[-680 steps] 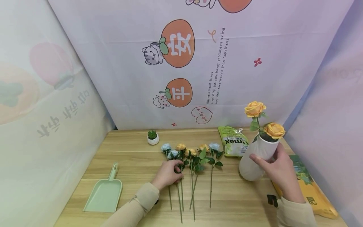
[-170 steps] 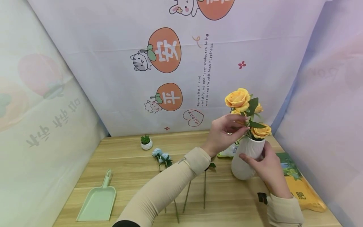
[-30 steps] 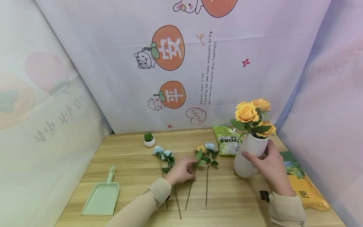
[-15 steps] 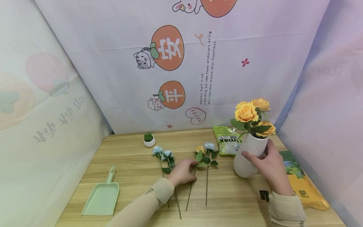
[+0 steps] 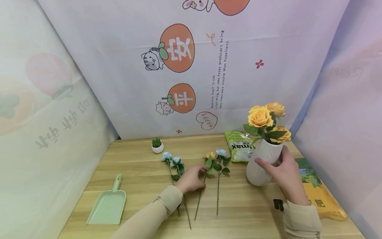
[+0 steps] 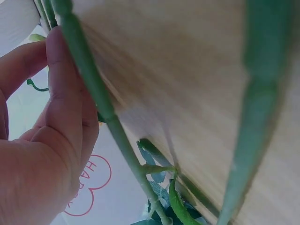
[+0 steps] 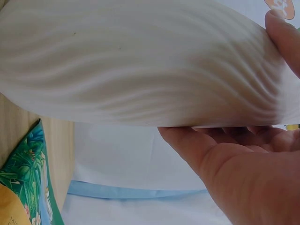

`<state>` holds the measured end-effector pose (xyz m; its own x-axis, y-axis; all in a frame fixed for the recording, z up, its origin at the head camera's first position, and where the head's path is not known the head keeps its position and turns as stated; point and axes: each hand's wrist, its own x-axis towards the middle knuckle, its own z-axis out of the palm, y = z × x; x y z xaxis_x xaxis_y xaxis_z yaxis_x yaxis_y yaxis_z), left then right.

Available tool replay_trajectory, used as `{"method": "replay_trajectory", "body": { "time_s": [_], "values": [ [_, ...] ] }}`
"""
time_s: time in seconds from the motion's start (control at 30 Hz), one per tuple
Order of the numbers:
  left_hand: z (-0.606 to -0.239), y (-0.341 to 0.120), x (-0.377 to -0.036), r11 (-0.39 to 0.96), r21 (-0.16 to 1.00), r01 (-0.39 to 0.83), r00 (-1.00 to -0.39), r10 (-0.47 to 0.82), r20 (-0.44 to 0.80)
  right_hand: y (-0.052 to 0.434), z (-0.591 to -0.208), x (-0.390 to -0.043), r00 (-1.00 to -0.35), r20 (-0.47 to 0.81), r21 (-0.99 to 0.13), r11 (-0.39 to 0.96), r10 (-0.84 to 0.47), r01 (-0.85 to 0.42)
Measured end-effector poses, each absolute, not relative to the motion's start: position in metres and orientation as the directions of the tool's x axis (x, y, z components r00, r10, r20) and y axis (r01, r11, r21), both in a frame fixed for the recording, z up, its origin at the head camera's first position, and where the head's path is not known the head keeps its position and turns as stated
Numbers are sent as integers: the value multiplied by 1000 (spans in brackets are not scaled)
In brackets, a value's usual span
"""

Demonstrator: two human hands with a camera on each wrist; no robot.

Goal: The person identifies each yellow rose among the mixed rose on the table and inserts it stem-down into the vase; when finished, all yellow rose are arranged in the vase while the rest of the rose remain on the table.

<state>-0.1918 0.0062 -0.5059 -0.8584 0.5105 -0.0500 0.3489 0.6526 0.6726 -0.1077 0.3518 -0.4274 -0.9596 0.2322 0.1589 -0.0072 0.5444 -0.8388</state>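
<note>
- Closest, the left hand (image 5: pixel 191 179) rests fingers on the yellow rose stem (image 5: pixel 200 196), whether it grips it unclear.
- Its stem runs near-to-far under that hand.
- Farther right, the right hand (image 5: pixel 285 172) clasps the white vase (image 5: pixel 262 164).

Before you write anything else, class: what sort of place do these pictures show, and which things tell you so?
Probably a small staged craft corner for arranging flowers. A wooden table sits inside printed cloth walls, loose roses lie on it, and a white vase already holds yellow roses.
</note>
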Motion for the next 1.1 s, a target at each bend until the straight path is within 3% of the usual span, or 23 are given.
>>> {"method": "replay_trajectory", "body": {
  "time_s": [0.37,1.1],
  "values": [
    [-506,4,-198,537,818,205,-848,515,-125,354,-424,-110,-958,169,-833,553,231,-14],
    [-488,5,-200,458,876,150,-857,502,-116,352,-425,-108,-961,155,-836,549,230,-4]
  ]
}}
